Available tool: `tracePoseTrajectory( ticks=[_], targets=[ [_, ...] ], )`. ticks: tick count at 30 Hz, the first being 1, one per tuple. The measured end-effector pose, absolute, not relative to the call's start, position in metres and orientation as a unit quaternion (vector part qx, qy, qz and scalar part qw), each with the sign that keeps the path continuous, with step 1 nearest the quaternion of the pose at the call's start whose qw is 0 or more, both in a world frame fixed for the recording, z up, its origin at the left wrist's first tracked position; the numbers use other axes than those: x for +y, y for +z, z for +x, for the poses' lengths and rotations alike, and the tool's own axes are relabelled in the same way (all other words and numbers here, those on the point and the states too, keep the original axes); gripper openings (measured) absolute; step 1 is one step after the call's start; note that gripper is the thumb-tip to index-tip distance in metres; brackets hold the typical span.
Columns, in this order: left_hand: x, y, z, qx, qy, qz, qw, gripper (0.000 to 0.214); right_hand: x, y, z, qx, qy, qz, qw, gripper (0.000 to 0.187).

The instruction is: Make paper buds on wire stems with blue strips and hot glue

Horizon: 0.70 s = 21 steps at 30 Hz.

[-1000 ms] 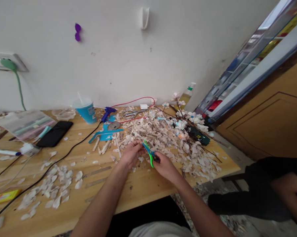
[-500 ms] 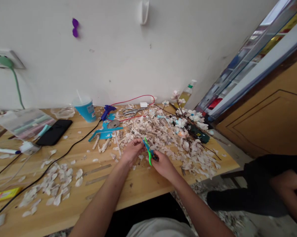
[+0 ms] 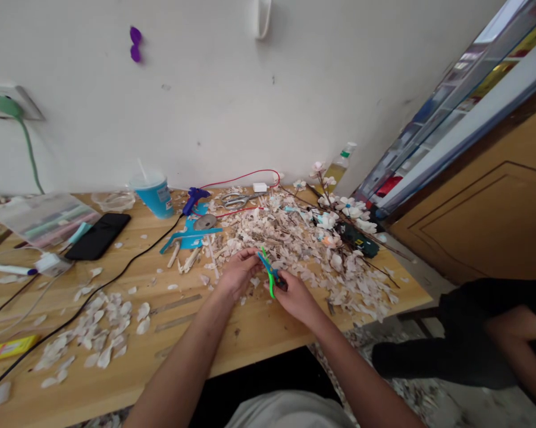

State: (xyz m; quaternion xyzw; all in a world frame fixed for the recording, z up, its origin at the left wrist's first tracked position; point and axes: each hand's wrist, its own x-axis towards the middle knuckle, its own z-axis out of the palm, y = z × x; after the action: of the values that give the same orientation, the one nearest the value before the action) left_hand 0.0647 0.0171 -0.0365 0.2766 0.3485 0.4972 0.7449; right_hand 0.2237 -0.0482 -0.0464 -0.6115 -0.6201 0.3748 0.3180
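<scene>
My right hand (image 3: 295,295) grips small green and blue scissors (image 3: 268,271), blades pointing up and away over the wooden table (image 3: 259,333). Just left of the blades, my left hand (image 3: 236,273) is closed in a pinch on a small pale piece, too small to name. Both hands hover at the near edge of a big heap of pale petal-like scraps (image 3: 290,238).
Left of my arm lies a smaller patch of cut petals (image 3: 93,339). A black cable (image 3: 116,276), black phone (image 3: 99,235), blue cup (image 3: 154,195), blue glue gun (image 3: 193,198), metal scissors (image 3: 236,201) and flower branches (image 3: 343,217) are farther back. Another person's leg (image 3: 486,333) is at right.
Both hands have shifted slightly away from me, toward the scrap heap, keeping their hold. The camera view drifted a little.
</scene>
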Motion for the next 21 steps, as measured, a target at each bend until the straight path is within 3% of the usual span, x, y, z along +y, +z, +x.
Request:
tracePoseTrajectory(
  ticks=[10, 12, 15, 17, 18, 19, 21],
  targets=[
    [0.024, -0.033, 0.061, 0.363, 0.499, 0.31, 0.723, 0.041, -0.048, -0.046, 0.226, -0.602, 0.357, -0.623, 0.349, 0.022],
    [0.018, -0.026, 0.059, 0.364, 0.511, 0.318, 0.711, 0.036, -0.059, -0.034, 0.231, -0.557, 0.408, -0.599, 0.406, 0.024],
    [-0.024, -0.021, 0.072, 0.397, 0.522, 0.429, 0.621, 0.022, -0.088, -0.005, 0.25, -0.43, 0.389, -0.559, 0.593, 0.024],
    [-0.074, -0.025, 0.094, 0.374, 0.418, 0.606, 0.564, 0.017, -0.109, 0.017, 0.271, -0.367, 0.297, -0.514, 0.716, 0.02],
    [-0.101, -0.03, 0.107, 0.287, 0.29, 0.706, 0.578, 0.024, -0.119, 0.026, 0.283, -0.366, 0.273, -0.486, 0.745, 0.02],
    [-0.125, -0.036, 0.12, 0.186, 0.169, 0.779, 0.574, 0.038, -0.127, 0.034, 0.295, -0.385, 0.267, -0.471, 0.748, 0.02],
    [-0.16, -0.052, 0.139, 0.121, 0.085, 0.81, 0.567, 0.064, -0.14, 0.038, 0.314, -0.446, 0.289, -0.485, 0.694, 0.027]
  ],
)
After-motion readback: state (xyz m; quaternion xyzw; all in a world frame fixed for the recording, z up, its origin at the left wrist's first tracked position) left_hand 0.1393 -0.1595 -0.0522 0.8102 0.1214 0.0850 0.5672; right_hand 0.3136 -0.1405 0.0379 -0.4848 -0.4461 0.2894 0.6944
